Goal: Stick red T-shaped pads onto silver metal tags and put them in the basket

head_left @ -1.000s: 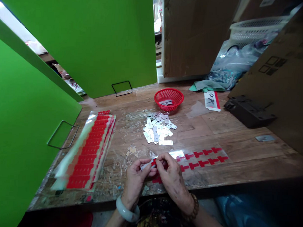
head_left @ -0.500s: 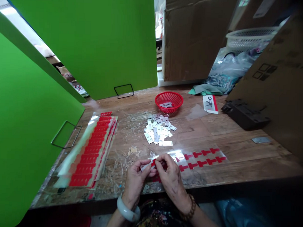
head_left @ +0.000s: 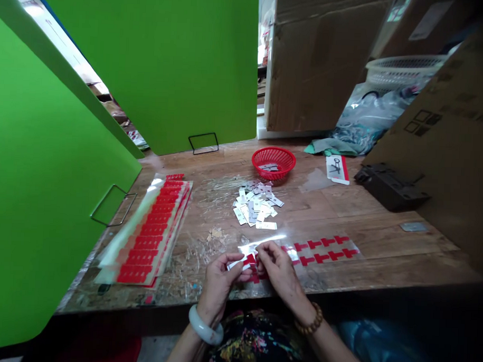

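Note:
My left hand [head_left: 221, 278] holds a small white card [head_left: 238, 264] with a red piece at its right end, pinched between thumb and fingers. Just to its right, my right hand [head_left: 277, 266] has its thumb and fingertips drawn together; whatever they hold is too small to make out. Beneath both hands lies a clear sheet with rows of red T-shaped pieces [head_left: 336, 253], stretching to the right. Beyond the hands is a loose pile of small white and silver cards [head_left: 256, 203]. On the left are stacked clear sheets with red strips [head_left: 146, 241].
A red basket [head_left: 274, 163] with cards stands behind the pile. Green panels [head_left: 150, 67] border the left and back, cardboard boxes [head_left: 312, 67] the back and right. A dark metal block [head_left: 392, 187] and a printed card [head_left: 337, 169] lie at the right.
My right hand has moved slightly away from the card in my left hand, opening a small gap. The camera view has shifted a little.

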A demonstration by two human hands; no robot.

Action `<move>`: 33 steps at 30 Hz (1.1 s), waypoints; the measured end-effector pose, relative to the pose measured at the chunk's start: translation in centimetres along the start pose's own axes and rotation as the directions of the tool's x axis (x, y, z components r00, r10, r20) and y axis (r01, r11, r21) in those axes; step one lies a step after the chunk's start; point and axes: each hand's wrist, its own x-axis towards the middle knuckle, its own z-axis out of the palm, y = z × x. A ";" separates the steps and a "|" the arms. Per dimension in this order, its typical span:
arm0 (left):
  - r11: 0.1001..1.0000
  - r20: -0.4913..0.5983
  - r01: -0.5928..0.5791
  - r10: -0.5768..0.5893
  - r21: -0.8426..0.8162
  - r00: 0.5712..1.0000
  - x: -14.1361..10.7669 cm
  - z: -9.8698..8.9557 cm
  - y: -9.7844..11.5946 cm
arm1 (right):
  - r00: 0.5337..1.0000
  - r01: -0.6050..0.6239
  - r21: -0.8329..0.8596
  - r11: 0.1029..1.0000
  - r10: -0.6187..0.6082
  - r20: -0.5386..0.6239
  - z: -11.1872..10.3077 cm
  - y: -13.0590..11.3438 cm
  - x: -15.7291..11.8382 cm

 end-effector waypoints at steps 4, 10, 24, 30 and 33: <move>1.000 0.046 -0.017 0.016 0.012 0.999 0.0 0.0 0.1 | 0.991 -0.079 0.064 0.995 0.072 0.115 0.1 -0.9 -0.4; 1.000 0.082 -0.003 0.001 0.023 0.997 0.3 -0.3 0.1 | 0.981 -0.052 -0.005 0.999 0.052 0.188 0.4 -1.2 -0.2; 1.000 0.029 0.004 -0.004 0.011 1.000 1.6 -1.0 1.6 | 0.933 -0.209 0.164 0.964 0.147 0.327 0.7 -0.6 1.4; 0.998 0.119 -0.009 0.002 0.062 0.993 2.2 -1.2 1.4 | 0.876 -0.287 0.115 0.951 0.212 0.433 -0.3 -0.6 2.6; 0.997 0.144 -0.025 0.014 0.072 0.990 2.7 -1.3 1.2 | 0.858 -0.288 0.042 0.957 0.239 0.454 -1.8 -1.8 4.5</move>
